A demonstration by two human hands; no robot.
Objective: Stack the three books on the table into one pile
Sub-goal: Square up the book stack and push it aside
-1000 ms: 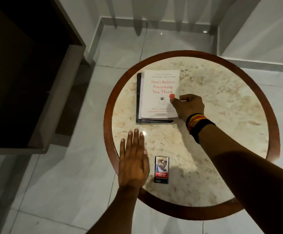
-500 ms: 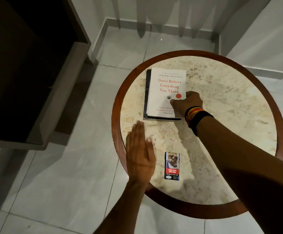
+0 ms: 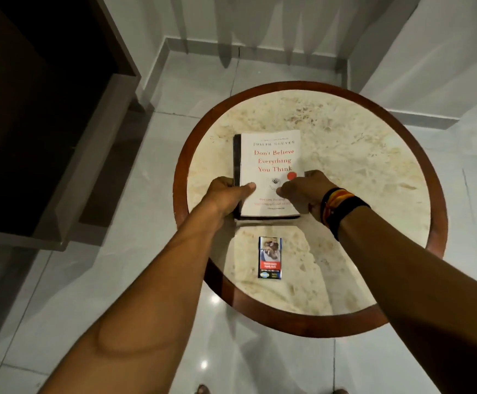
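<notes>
Now both hands on pile: L hand (image 3: 226,191) gripped spine side, R hand (image 3: 307,190) opposite edge, thumbs on white top book (image 3: 270,166). Long axis ran away from me; dark book (image 3: 236,163) poked out leftward underneath.

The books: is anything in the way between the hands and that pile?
No. Both the left hand and the right hand already grip the books at the sides. The small box lies apart, nearer the person.
</notes>
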